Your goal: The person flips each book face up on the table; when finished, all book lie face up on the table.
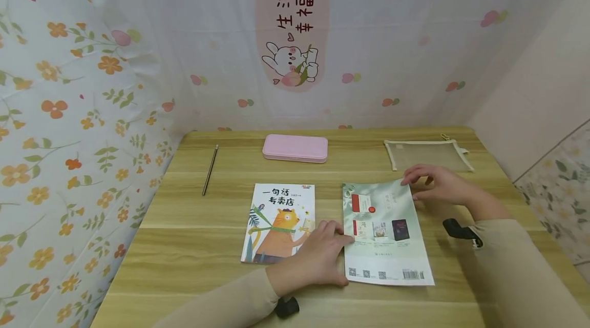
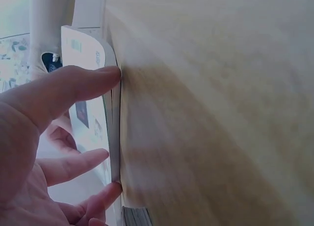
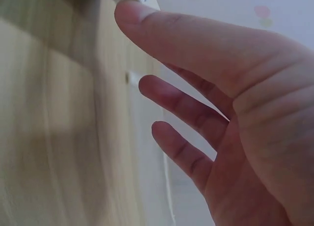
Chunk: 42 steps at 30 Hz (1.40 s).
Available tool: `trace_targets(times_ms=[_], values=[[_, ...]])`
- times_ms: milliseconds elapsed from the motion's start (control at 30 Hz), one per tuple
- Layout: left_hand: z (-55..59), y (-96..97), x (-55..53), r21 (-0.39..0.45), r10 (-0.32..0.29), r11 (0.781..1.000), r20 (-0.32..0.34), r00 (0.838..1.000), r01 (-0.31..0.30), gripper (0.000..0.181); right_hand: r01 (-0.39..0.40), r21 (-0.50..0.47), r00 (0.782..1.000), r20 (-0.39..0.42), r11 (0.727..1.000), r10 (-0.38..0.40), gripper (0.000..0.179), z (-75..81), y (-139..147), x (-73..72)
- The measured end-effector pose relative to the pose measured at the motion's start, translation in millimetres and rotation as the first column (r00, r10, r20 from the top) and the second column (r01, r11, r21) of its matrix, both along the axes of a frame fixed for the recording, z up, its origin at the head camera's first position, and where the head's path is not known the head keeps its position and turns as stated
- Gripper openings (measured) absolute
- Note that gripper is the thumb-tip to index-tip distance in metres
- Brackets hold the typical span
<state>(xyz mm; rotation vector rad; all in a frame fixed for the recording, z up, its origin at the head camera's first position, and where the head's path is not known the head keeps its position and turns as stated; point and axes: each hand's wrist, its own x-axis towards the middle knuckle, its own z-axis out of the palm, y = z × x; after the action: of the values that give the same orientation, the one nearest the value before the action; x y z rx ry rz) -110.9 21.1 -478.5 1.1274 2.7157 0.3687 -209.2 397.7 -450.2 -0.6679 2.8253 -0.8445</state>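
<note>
A white printed cloth (image 1: 387, 51) fills my view beyond both hands, and below it the wood-grain worktop (image 1: 175, 251) spreads out under them.

The largest loose thing is a green-and-white magazine (image 1: 387, 233), which lies between my left hand (image 1: 318, 256) and my right hand (image 1: 438, 184), its printed cover with the barcode facing up. The left wrist view shows its left edge down on the worktop and its right side raised clear. I expect it to be light and floppy, bending across its width, and slippery if the cover is as smooth as it looks. I judge the corners the weak spots, easy to crease, so I would pinch the whole thickness well in from the tip and let the opposite edge bear on the wood.

A picture book (image 1: 281, 220) with an orange animal on the front lies flat just beyond the left hand and to its left; it looks smaller and probably a little stiffer. A mesh zip pouch (image 1: 428, 156) lies just past the right hand.

As for the hands, the left has its fingers extended, thumb and fingertips touching the magazine's left edge without closing round it. The right pinches the far right corner between thumb and forefinger, its other fingers loosely bent.

A pink case (image 1: 295, 148) sits well ahead of the left hand. Slimmest is a dark pencil (image 1: 210, 169), well off to that hand's left.
</note>
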Motion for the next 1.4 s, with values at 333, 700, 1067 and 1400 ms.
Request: trace_targets(times_ms=[333,700,1067,1400], values=[[2.3,-4.1,3.7,0.016,0.018,1.0,-0.004,1.0,-0.018,0.079,-0.01,-0.038,1.0,-0.023,0.999,0.01,0.031,5.6,-0.6,-0.6],[0.6,-5.6,2.9,0.032,0.039,0.999,-0.024,0.999,-0.039,0.076,-0.023,-0.156,0.995,-0.101,0.988,0.007,0.029,10.8,-0.3,-2.7],[0.7,-17.6,2.3,0.117,0.078,0.989,0.075,0.994,-0.087,0.047,-0.049,-0.277,0.991,-0.13,0.96,0.013,0.033,11.1,-4.3,-5.2],[13.2,-35.4,-0.1,0.258,0.09,0.958,0.133,0.987,-0.122,0.029,-0.056,-0.372,0.99,-0.143,0.927,0.003,0.033,16.6,-8.4,-9.2]])
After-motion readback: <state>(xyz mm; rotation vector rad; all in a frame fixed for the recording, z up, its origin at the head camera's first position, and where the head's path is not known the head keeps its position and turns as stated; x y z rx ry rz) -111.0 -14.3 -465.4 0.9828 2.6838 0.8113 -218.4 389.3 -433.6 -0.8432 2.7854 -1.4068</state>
